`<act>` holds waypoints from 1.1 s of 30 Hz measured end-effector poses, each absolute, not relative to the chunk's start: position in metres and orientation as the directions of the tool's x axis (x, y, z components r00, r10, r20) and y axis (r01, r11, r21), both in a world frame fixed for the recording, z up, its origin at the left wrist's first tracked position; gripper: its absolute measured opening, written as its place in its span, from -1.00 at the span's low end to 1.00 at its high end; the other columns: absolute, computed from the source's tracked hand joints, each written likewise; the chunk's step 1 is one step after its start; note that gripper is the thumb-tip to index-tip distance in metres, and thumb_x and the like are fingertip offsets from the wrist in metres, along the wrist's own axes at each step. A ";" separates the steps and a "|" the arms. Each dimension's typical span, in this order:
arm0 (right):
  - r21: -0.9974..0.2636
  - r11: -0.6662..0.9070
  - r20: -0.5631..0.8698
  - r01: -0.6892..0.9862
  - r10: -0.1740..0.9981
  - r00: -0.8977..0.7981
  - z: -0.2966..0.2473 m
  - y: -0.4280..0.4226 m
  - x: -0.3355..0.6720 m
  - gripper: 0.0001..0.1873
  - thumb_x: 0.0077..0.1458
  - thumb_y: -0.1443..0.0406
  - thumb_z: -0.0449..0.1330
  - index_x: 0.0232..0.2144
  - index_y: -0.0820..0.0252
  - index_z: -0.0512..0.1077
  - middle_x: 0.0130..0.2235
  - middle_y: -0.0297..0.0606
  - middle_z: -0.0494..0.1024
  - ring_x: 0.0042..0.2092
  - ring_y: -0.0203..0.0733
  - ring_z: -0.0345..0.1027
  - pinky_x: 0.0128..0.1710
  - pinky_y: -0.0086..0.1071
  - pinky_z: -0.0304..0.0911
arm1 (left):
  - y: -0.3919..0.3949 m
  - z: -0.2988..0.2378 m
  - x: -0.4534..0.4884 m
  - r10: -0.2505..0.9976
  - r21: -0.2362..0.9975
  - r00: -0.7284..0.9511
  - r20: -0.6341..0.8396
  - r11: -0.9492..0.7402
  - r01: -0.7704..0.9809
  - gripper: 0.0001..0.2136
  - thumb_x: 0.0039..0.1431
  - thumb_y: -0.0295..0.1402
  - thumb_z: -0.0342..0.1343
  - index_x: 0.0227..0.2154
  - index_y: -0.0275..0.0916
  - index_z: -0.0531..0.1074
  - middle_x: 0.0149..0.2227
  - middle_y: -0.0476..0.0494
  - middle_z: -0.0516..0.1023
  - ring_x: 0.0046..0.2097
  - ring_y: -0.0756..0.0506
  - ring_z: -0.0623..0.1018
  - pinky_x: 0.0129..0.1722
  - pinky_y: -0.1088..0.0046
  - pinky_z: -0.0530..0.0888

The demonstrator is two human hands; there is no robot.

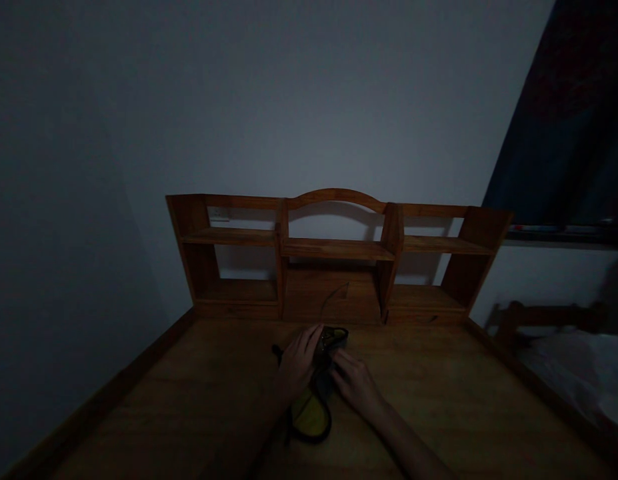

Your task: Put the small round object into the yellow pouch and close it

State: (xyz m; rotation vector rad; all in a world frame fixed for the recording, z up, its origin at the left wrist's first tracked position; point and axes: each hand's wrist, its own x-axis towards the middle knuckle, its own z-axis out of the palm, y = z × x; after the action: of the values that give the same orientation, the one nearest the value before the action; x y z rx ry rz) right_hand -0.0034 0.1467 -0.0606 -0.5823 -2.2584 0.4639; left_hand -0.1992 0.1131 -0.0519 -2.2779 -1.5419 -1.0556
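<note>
Pouch (323, 383), one, dark-edged, yellow lining (310, 417) showing at the near end; lies on the counter (439, 387), between and partly under two bare hands, in front of the wooden shelf (336, 249).

Left hand (299, 359): laid over the pouch's left side, fingers close together; whether the grip is clamped or merely resting, cannot tell.

Right hand (355, 381): fingertips at the pouch's right edge, thumb slightly apart from the fingers; pinch on the edge, cannot tell.

Risks, as judged: pouch could slide or twist, if the left hand bears too lightly; soft edge could fold or slip away, if the right fingertips catch little of it; fingers could miss the edge, given poor light.
</note>
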 end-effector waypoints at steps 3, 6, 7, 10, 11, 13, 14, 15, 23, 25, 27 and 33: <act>-0.527 0.816 0.557 0.240 0.544 -0.627 -0.059 0.147 -0.004 -0.62 0.19 0.45 0.05 0.03 0.12 0.38 0.01 -0.14 0.48 0.05 -0.09 0.39 0.04 -0.23 0.34 | 0.114 -0.053 -0.199 0.737 0.226 0.191 0.648 -0.425 0.876 -0.31 0.11 -0.58 -0.11 0.33 -0.20 -0.07 0.24 -0.29 0.24 0.22 -0.19 0.32 0.18 0.19 0.33; -0.537 0.809 0.558 0.241 0.555 -0.617 -0.058 0.148 -0.005 -0.62 0.18 0.45 0.05 0.02 0.12 0.38 0.01 -0.15 0.47 0.05 -0.10 0.38 0.04 -0.23 0.34 | 0.115 -0.054 -0.199 0.740 0.224 0.190 0.646 -0.421 0.879 -0.31 0.11 -0.57 -0.09 0.33 -0.20 -0.08 0.25 -0.28 0.23 0.23 -0.19 0.31 0.19 0.19 0.32; -0.538 0.807 0.559 0.245 0.559 -0.612 -0.058 0.148 -0.005 -0.62 0.17 0.46 0.05 0.02 0.12 0.38 0.01 -0.15 0.47 0.04 -0.10 0.38 0.03 -0.23 0.34 | 0.114 -0.054 -0.199 0.739 0.222 0.196 0.645 -0.426 0.877 -0.31 0.11 -0.57 -0.09 0.33 -0.21 -0.08 0.25 -0.29 0.23 0.23 -0.20 0.30 0.19 0.18 0.32; -0.544 0.799 0.546 0.256 0.568 -0.616 -0.055 0.146 -0.006 -0.58 0.14 0.46 0.07 0.04 0.11 0.36 0.02 -0.15 0.46 0.01 -0.11 0.40 0.00 -0.25 0.35 | 0.114 -0.053 -0.200 0.732 0.224 0.204 0.651 -0.441 0.869 -0.30 0.12 -0.55 -0.07 0.34 -0.22 -0.10 0.26 -0.30 0.21 0.26 -0.21 0.27 0.20 0.15 0.30; -0.545 0.799 0.540 0.255 0.567 -0.621 -0.052 0.145 -0.007 -0.56 0.13 0.45 0.09 0.06 0.11 0.35 0.03 -0.15 0.44 0.00 -0.11 0.40 -0.01 -0.26 0.36 | 0.114 -0.053 -0.200 0.730 0.226 0.203 0.652 -0.443 0.867 -0.30 0.12 -0.55 -0.07 0.34 -0.21 -0.10 0.27 -0.30 0.20 0.27 -0.22 0.24 0.22 0.14 0.28; -0.545 0.801 0.534 0.248 0.560 -0.633 -0.046 0.141 -0.006 -0.52 0.11 0.41 0.14 0.10 0.12 0.32 0.06 -0.13 0.41 0.02 -0.08 0.39 0.00 -0.26 0.36 | 0.115 -0.054 -0.200 0.724 0.234 0.186 0.664 -0.439 0.868 -0.31 0.13 -0.55 -0.08 0.34 -0.21 -0.10 0.27 -0.29 0.18 0.29 -0.21 0.21 0.23 0.11 0.26; -0.546 0.802 0.534 0.243 0.556 -0.636 -0.043 0.139 -0.006 -0.51 0.11 0.37 0.17 0.11 0.12 0.30 0.08 -0.11 0.40 0.04 -0.07 0.37 0.02 -0.25 0.34 | 0.115 -0.054 -0.200 0.719 0.240 0.177 0.672 -0.438 0.866 -0.31 0.13 -0.56 -0.08 0.34 -0.20 -0.10 0.27 -0.30 0.18 0.29 -0.20 0.20 0.24 0.11 0.26; -0.549 0.801 0.534 0.238 0.555 -0.637 -0.039 0.137 -0.005 -0.50 0.12 0.33 0.20 0.12 0.13 0.30 0.09 -0.11 0.38 0.06 -0.05 0.35 0.05 -0.24 0.32 | 0.116 -0.055 -0.200 0.712 0.244 0.173 0.681 -0.443 0.863 -0.32 0.14 -0.57 -0.09 0.33 -0.20 -0.10 0.27 -0.30 0.18 0.29 -0.19 0.20 0.23 0.12 0.27; -0.583 0.780 0.534 0.225 0.577 -0.618 -0.030 0.130 -0.006 -0.72 0.31 0.22 0.05 0.03 0.07 0.39 0.08 -0.18 0.42 0.09 -0.13 0.33 0.12 -0.27 0.25 | 0.118 -0.064 -0.200 0.676 0.210 0.181 0.714 -0.454 0.866 -0.33 0.19 -0.62 -0.12 0.34 -0.15 -0.12 0.26 -0.30 0.15 0.28 -0.16 0.21 0.21 0.13 0.31; -0.570 0.790 0.547 0.228 0.571 -0.612 -0.032 0.132 -0.007 -0.73 0.30 0.23 0.07 0.01 0.08 0.40 0.07 -0.18 0.43 0.07 -0.12 0.35 0.11 -0.27 0.27 | 0.117 -0.063 -0.200 0.671 0.206 0.187 0.717 -0.461 0.863 -0.33 0.20 -0.61 -0.13 0.34 -0.14 -0.13 0.27 -0.30 0.15 0.28 -0.17 0.21 0.20 0.11 0.32; -0.556 0.800 0.556 0.226 0.560 -0.615 -0.034 0.133 -0.007 -0.74 0.30 0.25 0.08 0.00 0.08 0.41 0.06 -0.18 0.44 0.06 -0.12 0.36 0.09 -0.26 0.29 | 0.115 -0.062 -0.200 0.665 0.205 0.193 0.721 -0.471 0.858 -0.34 0.21 -0.60 -0.12 0.34 -0.13 -0.12 0.27 -0.29 0.15 0.28 -0.18 0.21 0.20 0.10 0.33; -0.539 0.812 0.567 0.222 0.545 -0.617 -0.035 0.133 -0.007 -0.77 0.29 0.26 0.09 -0.04 0.08 0.43 0.02 -0.18 0.47 0.02 -0.13 0.40 0.03 -0.28 0.34 | 0.113 -0.057 -0.198 0.668 0.190 0.196 0.717 -0.459 0.868 -0.38 0.24 -0.53 -0.08 0.33 -0.15 -0.09 0.28 -0.29 0.15 0.30 -0.18 0.20 0.22 0.13 0.31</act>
State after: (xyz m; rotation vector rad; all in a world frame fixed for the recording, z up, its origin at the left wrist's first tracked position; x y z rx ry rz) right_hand -0.0070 0.1334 -0.0349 -0.5609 -2.2319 0.5461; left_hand -0.1983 0.1126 -0.0569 -2.2165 -1.4638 -1.1188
